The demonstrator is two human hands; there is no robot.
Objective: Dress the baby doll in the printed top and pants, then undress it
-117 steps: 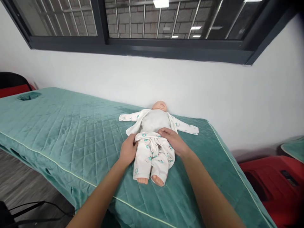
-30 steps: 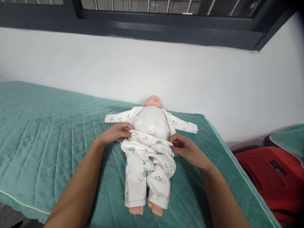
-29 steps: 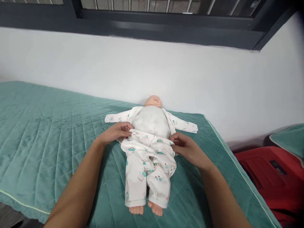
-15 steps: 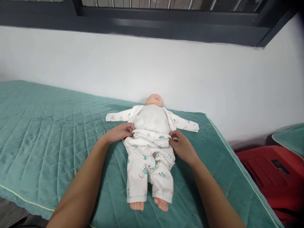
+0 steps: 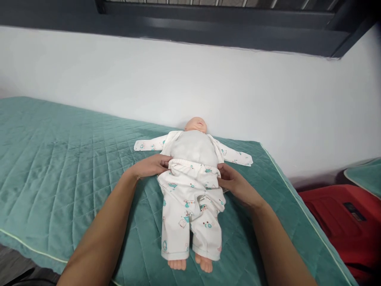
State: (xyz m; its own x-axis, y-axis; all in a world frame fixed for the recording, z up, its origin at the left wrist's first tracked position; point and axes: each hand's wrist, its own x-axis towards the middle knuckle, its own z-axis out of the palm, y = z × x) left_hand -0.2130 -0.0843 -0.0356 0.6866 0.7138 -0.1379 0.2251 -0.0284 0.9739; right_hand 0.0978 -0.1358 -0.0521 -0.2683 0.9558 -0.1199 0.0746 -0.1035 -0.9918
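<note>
A baby doll point(image 5: 195, 124) lies on its back, head toward the wall and feet toward me. Its white printed jacket point(image 5: 238, 157) is spread open around a pale cloth torso point(image 5: 193, 147), sleeves stretched to both sides. White printed pants point(image 5: 178, 198) cover its legs up to the waist, and the bare toes stick out below the cuffs. My left hand point(image 5: 153, 165) pinches the waistband at the doll's left-of-picture hip. On the opposite hip, my right hand point(image 5: 236, 182) grips the waistband's other side, its fingertips partly hidden by the cloth.
Under the doll is a green quilted cover point(image 5: 74, 171) on a bed-like surface. A white wall point(image 5: 143, 79) rises behind it, beneath a dark window frame point(image 5: 178, 29). At the right, beyond the edge, sits a red plastic object point(image 5: 336, 218).
Both hands stay at the waistband, the right one slightly farther out to the right. The waistband looks a little wider and smoother. The camera view has shifted slightly.
</note>
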